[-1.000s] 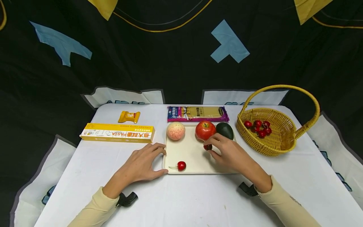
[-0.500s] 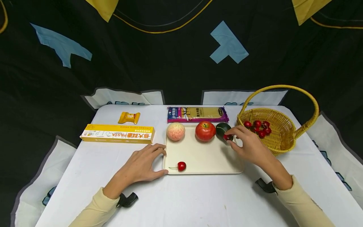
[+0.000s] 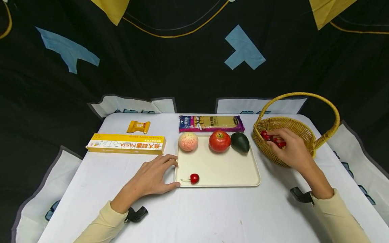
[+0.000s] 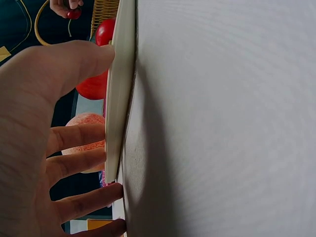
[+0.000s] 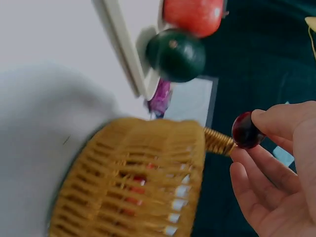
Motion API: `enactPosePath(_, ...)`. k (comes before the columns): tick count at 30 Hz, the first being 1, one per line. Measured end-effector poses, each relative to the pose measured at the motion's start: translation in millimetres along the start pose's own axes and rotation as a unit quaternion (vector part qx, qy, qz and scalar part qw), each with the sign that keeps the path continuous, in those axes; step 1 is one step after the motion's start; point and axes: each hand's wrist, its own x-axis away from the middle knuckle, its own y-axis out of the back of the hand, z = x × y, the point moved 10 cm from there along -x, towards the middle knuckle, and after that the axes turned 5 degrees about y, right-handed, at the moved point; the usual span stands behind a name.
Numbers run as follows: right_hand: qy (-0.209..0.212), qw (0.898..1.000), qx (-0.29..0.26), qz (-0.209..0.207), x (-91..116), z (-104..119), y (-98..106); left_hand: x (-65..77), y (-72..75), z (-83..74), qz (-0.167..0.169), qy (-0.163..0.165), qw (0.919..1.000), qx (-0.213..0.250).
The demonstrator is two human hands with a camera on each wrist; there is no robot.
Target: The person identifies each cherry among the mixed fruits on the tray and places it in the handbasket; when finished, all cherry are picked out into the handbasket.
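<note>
My right hand (image 3: 290, 148) is over the yellow wicker basket (image 3: 310, 135). In the right wrist view its thumb and fingertips pinch a dark red cherry (image 5: 247, 130) above the basket rim. More cherries (image 3: 264, 134) lie in the basket, partly hidden by the hand. My left hand (image 3: 153, 175) rests at the left edge of the cream tray (image 3: 231, 172), its thumb and extended fingers touching the rim in the left wrist view. On the tray are a peach (image 3: 188, 141), a red apple (image 3: 219, 141), a dark green avocado-shaped fruit (image 3: 240, 142) and one stemmed cherry (image 3: 194, 178) near the front left.
Behind the tray lies a purple noodle packet (image 3: 211, 124). A yellow pasta box (image 3: 126, 143) and a small yellow wrapped snack (image 3: 138, 127) lie at the left. The basket's tall handle (image 3: 329, 130) arches above it. A black curtain (image 3: 182, 74) hangs behind the white table.
My right hand has carried the cherry rightward from over the tray, past the dark green fruit, to above the basket. My left hand stays at the tray's edge.
</note>
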Motion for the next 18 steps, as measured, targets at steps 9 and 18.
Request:
enactPosePath(9,-0.05,0.998,0.023,0.018,12,-31,-1,0.3,-0.2,0.6,0.005,0.005,1.0,-0.003)
enactPosePath(18,-0.079,0.995,0.028,0.062,19,-55,-5,-0.3,-1.3,1.6,0.002,0.006,1.0,-0.003)
